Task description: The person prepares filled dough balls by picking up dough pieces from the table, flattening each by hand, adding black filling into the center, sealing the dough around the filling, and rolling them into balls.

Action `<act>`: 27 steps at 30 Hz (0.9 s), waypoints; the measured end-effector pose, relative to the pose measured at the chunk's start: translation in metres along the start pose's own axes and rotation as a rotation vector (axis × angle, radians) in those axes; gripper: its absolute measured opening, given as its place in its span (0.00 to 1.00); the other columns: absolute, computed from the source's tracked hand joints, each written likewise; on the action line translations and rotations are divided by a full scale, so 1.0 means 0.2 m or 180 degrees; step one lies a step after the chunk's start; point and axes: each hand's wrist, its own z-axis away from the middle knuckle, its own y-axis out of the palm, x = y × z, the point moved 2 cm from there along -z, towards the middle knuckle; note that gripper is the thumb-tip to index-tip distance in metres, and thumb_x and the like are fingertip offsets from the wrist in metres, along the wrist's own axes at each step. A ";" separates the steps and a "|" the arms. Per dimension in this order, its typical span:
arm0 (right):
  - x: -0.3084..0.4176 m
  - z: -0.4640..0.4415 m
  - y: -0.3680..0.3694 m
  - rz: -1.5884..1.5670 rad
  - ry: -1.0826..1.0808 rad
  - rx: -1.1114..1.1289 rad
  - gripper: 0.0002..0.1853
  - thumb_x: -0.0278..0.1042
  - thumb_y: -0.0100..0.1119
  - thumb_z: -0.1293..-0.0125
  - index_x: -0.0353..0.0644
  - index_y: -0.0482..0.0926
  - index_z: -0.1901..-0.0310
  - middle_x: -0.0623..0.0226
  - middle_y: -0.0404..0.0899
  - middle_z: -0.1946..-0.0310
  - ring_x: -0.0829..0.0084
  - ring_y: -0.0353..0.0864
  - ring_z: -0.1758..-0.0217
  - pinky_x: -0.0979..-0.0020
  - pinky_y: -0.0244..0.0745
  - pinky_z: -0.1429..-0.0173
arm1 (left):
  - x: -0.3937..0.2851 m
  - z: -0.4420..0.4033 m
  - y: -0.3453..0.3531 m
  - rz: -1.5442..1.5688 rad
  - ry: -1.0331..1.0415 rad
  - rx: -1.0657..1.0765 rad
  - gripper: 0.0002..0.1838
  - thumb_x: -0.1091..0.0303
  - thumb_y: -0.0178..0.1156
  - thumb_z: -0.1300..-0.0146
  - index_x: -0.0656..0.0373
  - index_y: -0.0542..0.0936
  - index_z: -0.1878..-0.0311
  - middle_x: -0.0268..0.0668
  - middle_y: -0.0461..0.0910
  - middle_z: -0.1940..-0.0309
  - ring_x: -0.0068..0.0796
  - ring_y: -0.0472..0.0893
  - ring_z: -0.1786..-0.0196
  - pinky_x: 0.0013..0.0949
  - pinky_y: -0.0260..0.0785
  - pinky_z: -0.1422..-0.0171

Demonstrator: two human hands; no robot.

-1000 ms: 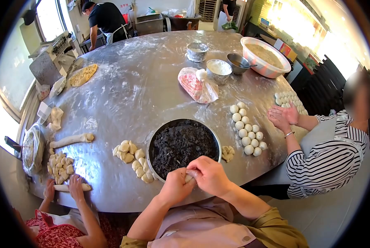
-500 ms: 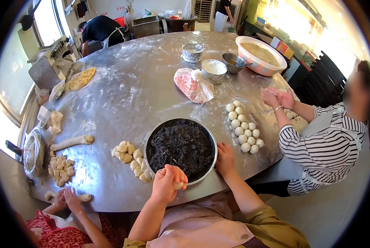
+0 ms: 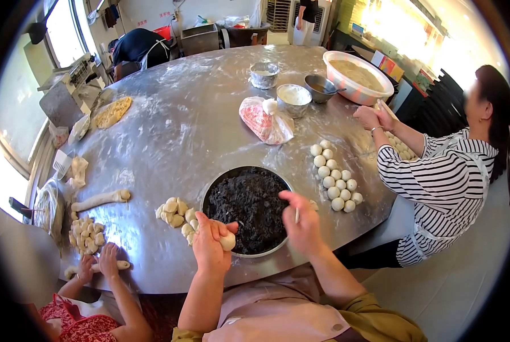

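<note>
My left hand (image 3: 210, 244) is closed around a pale dough ball (image 3: 227, 241), which bulges out beside the thumb at the near left rim of a wide round metal pan. Dark, crumbly filling (image 3: 246, 205) fills that pan (image 3: 254, 253). Over its right rim is my right hand (image 3: 302, 225), fingers curled, with the end of a thin light-coloured stick (image 3: 297, 215) showing; most of it is hidden in the hand. A small pale piece (image 3: 313, 205) lies on the table just beyond this hand. Left of the pan sit flattened dough pieces (image 3: 175, 212).
Rows of white dough balls (image 3: 336, 176) lie to the right. A co-worker in stripes (image 3: 443, 176) handles dough there; another's hands (image 3: 101, 265) roll dough at lower left. Farther back are a tied plastic bag (image 3: 266, 121), metal bowls (image 3: 293, 101) and a large tub (image 3: 357, 85).
My right hand has lifted off the table beside the pan and moved over its rim, the stick now showing. My left hand has shifted left and turned, exposing more of the dough ball.
</note>
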 end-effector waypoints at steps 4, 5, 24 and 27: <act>0.23 0.02 0.18 -0.0136 -0.0659 0.1126 0.29 0.34 0.67 0.43 0.35 0.68 0.41 0.51 0.73 0.47 0.53 0.72 0.42 0.62 0.68 0.38 | 0.02 -0.05 0.02 0.0379 0.0226 -0.0046 0.30 0.45 0.39 0.25 0.53 0.62 0.81 0.36 0.69 0.78 0.37 0.78 0.54 0.45 0.64 0.34; 0.24 0.02 0.24 -0.0304 -0.0579 0.1293 0.31 0.34 0.68 0.43 0.35 0.67 0.40 0.51 0.73 0.47 0.53 0.72 0.41 0.61 0.67 0.37 | 0.04 -0.04 0.03 0.0295 0.0256 -0.0118 0.28 0.42 0.41 0.27 0.51 0.62 0.80 0.39 0.78 0.68 0.35 0.76 0.44 0.39 0.68 0.45; 0.15 0.03 0.43 -0.1195 0.0756 0.1171 0.26 0.55 0.30 0.22 0.40 0.72 0.52 0.68 0.77 0.68 0.82 0.74 0.72 0.82 0.68 0.72 | 0.03 -0.03 0.01 0.0507 -0.0127 0.1191 0.48 0.24 0.36 0.37 0.59 0.64 0.31 0.46 0.68 0.34 0.37 0.71 0.36 0.43 0.62 0.31; 0.18 0.01 0.41 -0.1866 0.1670 0.1486 0.28 0.60 0.28 0.24 0.44 0.73 0.56 0.73 0.73 0.78 0.85 0.64 0.85 0.82 0.57 0.82 | 0.02 -0.02 0.04 0.0377 0.0062 0.1083 0.54 0.19 0.35 0.43 0.59 0.59 0.28 0.45 0.63 0.30 0.39 0.64 0.29 0.43 0.56 0.26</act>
